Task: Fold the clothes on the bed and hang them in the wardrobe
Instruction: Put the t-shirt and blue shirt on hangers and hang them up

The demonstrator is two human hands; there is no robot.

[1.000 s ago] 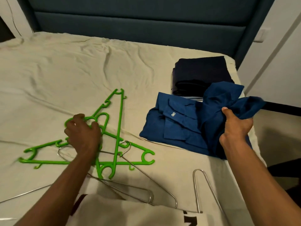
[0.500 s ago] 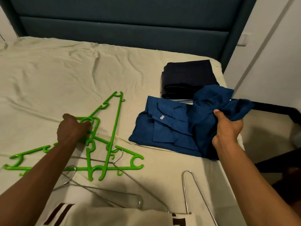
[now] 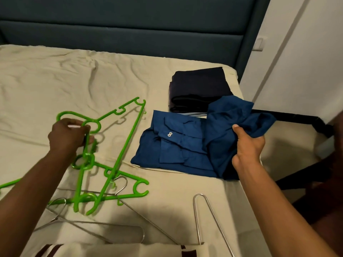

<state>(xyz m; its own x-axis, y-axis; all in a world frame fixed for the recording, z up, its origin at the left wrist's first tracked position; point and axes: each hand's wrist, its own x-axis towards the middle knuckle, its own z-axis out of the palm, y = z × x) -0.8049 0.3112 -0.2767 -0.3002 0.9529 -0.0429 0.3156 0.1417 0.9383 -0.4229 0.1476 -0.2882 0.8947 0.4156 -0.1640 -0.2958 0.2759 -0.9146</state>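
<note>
The left hand (image 3: 69,135), which half a second ago rested closed on the green hangers (image 3: 111,156), now has its fingers curled round one hanger's hook and has raised that end off the bed (image 3: 55,80). The right hand (image 3: 247,145) still grips a bunch of the blue shirt (image 3: 178,151), near the bed's right edge beside folded dark clothes (image 3: 200,88). Wire hangers (image 3: 130,216) lie at the near edge.

Hidden and cut-off parts on the bed

We saw one green hanger (image 3: 11,183) run off the left edge, the striped cream garment (image 3: 115,250) cropped by the bottom edge, and a wire hanger (image 3: 207,219) vanishing under it. Our left hand (image 3: 68,137) blurred the hanger hook (image 3: 89,138) it pinched; the dark object (image 3: 323,164) at right stayed unidentifiable.
</note>
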